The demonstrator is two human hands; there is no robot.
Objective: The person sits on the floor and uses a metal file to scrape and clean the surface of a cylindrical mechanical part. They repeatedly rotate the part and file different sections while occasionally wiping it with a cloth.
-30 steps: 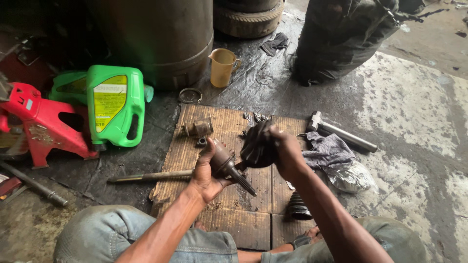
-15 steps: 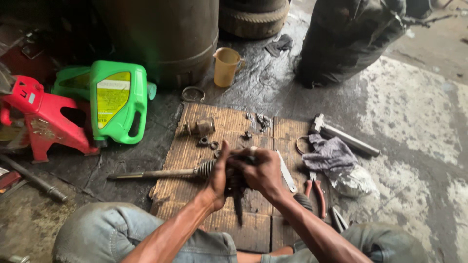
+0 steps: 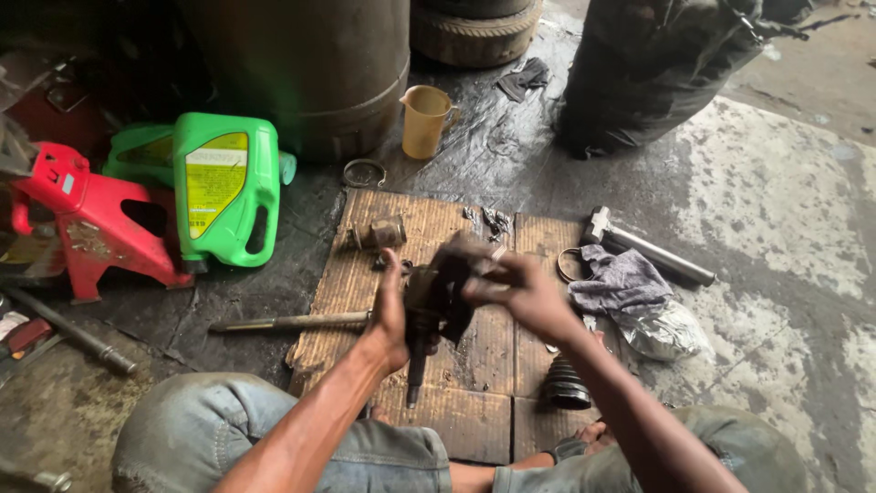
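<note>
Nearest to us are our knees in worn grey jeans, with our two forearms reaching out between them over a sheet of cardboard (image 3: 347,274) laid on the dirty floor. Our left hand (image 3: 391,315) is wrapped firmly around a greasy metal joint (image 3: 429,301), whose short stub shaft points down toward us, its tip just above the cardboard. Our right hand (image 3: 516,288) is closed on the upper end of the same joint, fingers curled over a dark, blurred lump there; we cannot tell whether that is a rag or part of the joint. So the joint is held up off the cardboard, between both hands, in front of our chest.

As we judge it, the work is midway: the joint is off and in hand, while its parts lie spread around. A black ribbed rubber boot (image 3: 566,383) sits on the cardboard near our right knee, apart from the joint. A long thin rod (image 3: 287,321) lies to the left, its end near our left wrist. Just beyond our hands a small metal piece (image 3: 381,233) rests on the cardboard.

To the right lie a grey rag (image 3: 620,278), a crumpled plastic bag (image 3: 666,333) and a hammer (image 3: 648,246). Farther left stand a green jug (image 3: 224,187) and a red stand (image 3: 82,224). Farthest off are a yellowish cup (image 3: 424,119), a dark drum (image 3: 310,64) and a black sack (image 3: 648,64).
</note>
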